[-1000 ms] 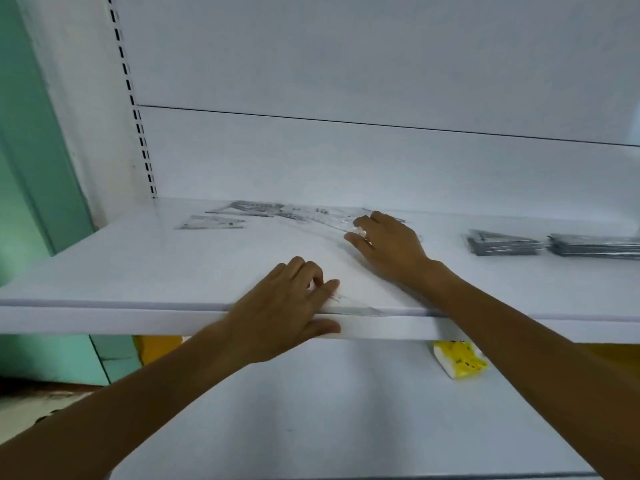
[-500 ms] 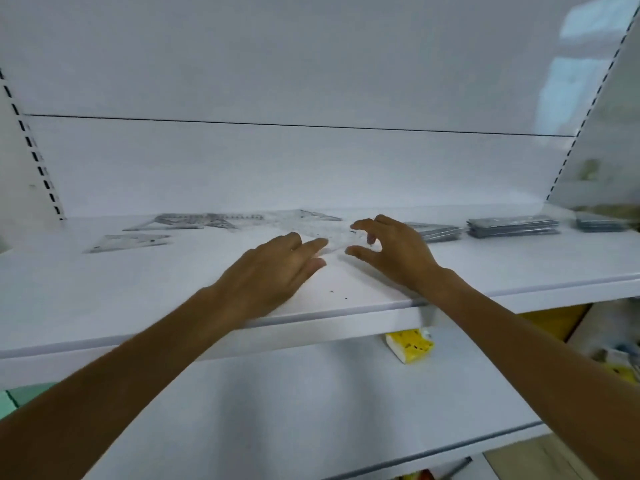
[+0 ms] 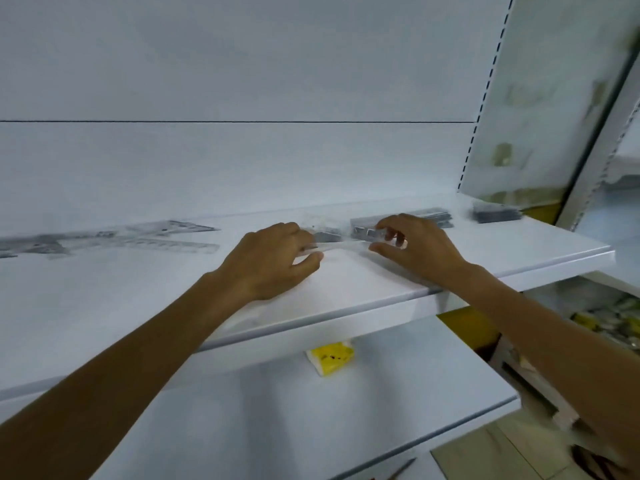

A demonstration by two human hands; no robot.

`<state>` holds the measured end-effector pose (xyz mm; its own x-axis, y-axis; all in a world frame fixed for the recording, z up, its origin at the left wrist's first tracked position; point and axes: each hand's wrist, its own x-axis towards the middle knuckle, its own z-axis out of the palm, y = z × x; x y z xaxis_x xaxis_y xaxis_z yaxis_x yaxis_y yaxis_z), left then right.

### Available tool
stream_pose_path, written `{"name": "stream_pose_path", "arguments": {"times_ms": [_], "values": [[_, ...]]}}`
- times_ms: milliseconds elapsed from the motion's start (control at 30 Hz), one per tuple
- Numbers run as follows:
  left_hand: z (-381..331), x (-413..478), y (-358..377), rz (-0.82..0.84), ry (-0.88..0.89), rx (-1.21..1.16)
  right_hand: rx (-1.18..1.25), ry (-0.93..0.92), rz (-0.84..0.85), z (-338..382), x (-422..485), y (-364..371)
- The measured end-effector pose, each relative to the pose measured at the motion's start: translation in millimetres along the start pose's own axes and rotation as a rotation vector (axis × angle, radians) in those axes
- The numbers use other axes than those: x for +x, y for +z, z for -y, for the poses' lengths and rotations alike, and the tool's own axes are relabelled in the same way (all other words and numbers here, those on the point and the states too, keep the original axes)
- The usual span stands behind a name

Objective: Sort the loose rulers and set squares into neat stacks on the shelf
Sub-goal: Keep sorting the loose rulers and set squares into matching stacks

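Observation:
A clear plastic ruler, blurred and hard to tell from a set square, spans the gap between my two hands just above the white shelf. My left hand grips its left end with curled fingers and the thumb underneath. My right hand pinches its right end. Right behind the ruler lies a grey stack of rulers, and a second stack sits beyond my right hand. Loose rulers and set squares lie spread out on the shelf's left part.
A third small dark stack sits at the shelf's far right by the side panel. A yellow packet lies on the lower shelf. Blurred goods fill the neighbouring shelves at the right.
My view has swung right. Both hands have carried the clear ruler rightward from the loose pile to in front of the grey stack, and their fingers have closed on its ends.

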<state>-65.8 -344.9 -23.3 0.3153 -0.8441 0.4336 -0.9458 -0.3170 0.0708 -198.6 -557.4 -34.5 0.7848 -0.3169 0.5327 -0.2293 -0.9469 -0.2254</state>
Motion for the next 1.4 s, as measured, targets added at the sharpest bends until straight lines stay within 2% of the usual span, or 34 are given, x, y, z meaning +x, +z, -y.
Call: {"name": "stream_pose_path", "arguments": {"times_ms": [267, 500, 700, 967, 1300, 1400], "values": [[-74, 75, 54, 0.047, -0.050, -0.139, 0.021, 0.011, -0.042, -135, 13, -36], [-105, 98, 70, 0.046, -0.117, -0.040, 0.088, -0.012, 0.010, -183, 38, -37], [-106, 90, 68, -0.019, -0.173, 0.029, 0.134, -0.118, 0.132, -179, 58, -25], [-87, 53, 51, -0.056, -0.332, 0.061, 0.287, -0.189, 0.185, -148, 82, -12], [-71, 30, 45, -0.128, -0.404, 0.082, 0.234, -0.114, 0.332, -145, 90, 3], [-63, 28, 37, -0.142, -0.395, 0.060, 0.161, -0.144, 0.272, -140, 84, 3]]}}
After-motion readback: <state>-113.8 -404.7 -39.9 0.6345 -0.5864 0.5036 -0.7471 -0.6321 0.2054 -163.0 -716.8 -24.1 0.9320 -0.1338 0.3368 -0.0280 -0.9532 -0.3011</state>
